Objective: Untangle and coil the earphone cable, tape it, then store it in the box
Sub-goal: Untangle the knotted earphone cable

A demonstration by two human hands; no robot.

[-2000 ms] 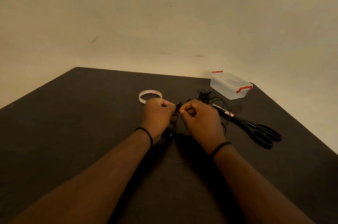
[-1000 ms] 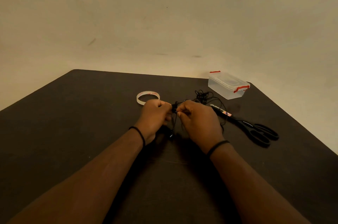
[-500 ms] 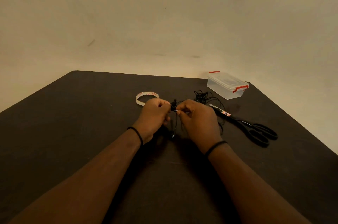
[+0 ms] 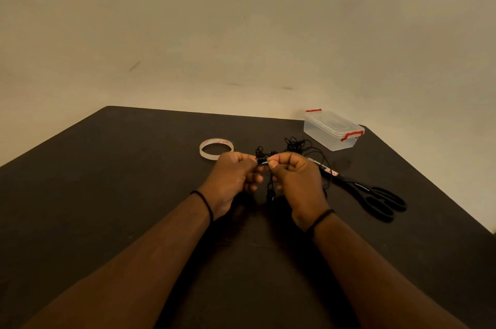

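Centrally, the black earphone cable (image 4: 295, 146) lies partly tangled on the dark table (image 4: 107, 181), one section lifted between both hands. Left hand (image 4: 232, 178) and right hand (image 4: 295, 181) each pinch that section between thumb and curled fingers, fingertips nearly meeting (loose strands hang below them). Just beyond the left hand lies a tape roll (image 4: 216, 149). Black scissors (image 4: 370, 198) rest to the right; the clear box (image 4: 332, 130), lid on with red clasps, stands at the far right corner.
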